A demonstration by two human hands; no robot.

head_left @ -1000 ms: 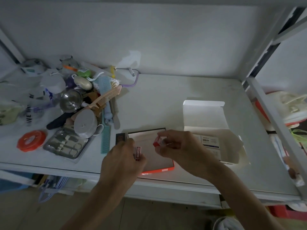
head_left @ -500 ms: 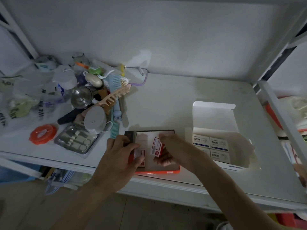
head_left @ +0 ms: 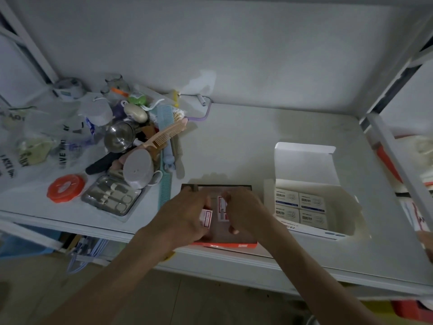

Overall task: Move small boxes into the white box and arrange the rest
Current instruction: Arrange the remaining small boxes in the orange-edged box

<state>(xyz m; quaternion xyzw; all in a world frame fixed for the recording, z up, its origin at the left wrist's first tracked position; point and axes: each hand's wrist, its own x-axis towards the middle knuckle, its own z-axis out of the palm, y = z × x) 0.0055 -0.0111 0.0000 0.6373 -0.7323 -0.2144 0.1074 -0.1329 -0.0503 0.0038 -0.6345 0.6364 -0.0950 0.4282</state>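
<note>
1. Head view, work surface: a white metal shelf (head_left: 246, 137) carries all items; its front edge runs below the hands.
2. Head view, left hand (head_left: 185, 216): its grip is closed around a small red-and-white cardboard box (head_left: 206, 218), held over the left part of a flat orange-edged rectangular tray (head_left: 225, 243). Whether this box touches the tray floor cannot be told.
3. Head view, right hand (head_left: 243, 212): its grip pinches a second small red-and-white box (head_left: 222, 208), fingers on top and thumb below. This box sits just beside the first, over the middle of the tray.
4. Head view, tray position: the tray lies at the front edge of the shelf, between the clutter on the left and the white box on the right.
5. Head view, open white cardboard box (head_left: 304, 165): it stands right of the tray with its lid flap raised at the back. Four small white boxes with blue print (head_left: 300, 208) lie inside in two rows of two, filling the left part; the right part is bare.
6. Head view, left clutter: a round orange plastic lid (head_left: 66, 187), a metal manicure set in a clear case (head_left: 112, 198), a shiny steel cup (head_left: 119, 136), a peach plastic comb (head_left: 164, 134) and clear printed plastic bags (head_left: 35, 146) lie well apart from the white box.
</note>
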